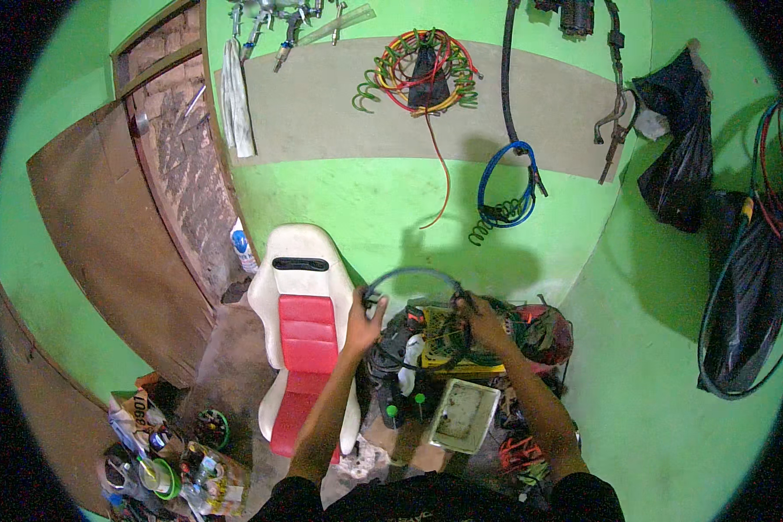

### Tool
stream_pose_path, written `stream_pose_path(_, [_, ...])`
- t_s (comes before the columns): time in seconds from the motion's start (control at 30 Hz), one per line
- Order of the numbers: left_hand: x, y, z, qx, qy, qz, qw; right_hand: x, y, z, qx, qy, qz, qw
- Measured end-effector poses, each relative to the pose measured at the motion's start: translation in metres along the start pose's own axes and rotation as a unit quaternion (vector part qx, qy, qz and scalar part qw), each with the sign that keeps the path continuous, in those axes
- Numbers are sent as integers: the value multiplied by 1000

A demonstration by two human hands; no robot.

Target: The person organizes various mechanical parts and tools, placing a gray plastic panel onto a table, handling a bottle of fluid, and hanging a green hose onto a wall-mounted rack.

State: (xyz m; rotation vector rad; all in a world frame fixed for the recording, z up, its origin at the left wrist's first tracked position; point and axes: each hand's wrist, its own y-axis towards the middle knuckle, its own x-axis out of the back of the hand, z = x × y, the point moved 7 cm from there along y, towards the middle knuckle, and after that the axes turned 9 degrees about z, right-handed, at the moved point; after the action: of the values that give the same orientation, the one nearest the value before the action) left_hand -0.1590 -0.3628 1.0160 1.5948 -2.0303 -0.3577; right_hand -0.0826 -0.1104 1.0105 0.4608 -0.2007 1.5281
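Observation:
Both of my arms reach forward over a heap of gear, and a dark hose or cable (413, 272) arches between my hands. My left hand (365, 322) is closed around the hose's left side, beside the white and red bucket seat (309, 348). On the other side my right hand (485, 325) grips the hose where more dark coils hang down. Beneath the hands lie a yellow crate (487, 359), partly covered, and a black bag-like bundle (390, 357). The far ends of the hose are hard to make out.
A whitish tray (464, 416) lies near my body. Coiled red and yellow hoses (391, 83), a blue coil (493, 209) and black bags (674, 130) hang on green walls. A brown door (117, 235) stands ajar at left. Bottles and containers (161, 474) crowd the lower left.

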Motion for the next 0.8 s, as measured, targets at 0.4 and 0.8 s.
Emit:
stream_pose_path(0.4, [73,2,41,143,-355,20,924,25,56,27,81,169,-254,949])
stream_pose_path(0.8, [153,190,9,9,-76,-45,996,173,155,183,210,-165,-387,882])
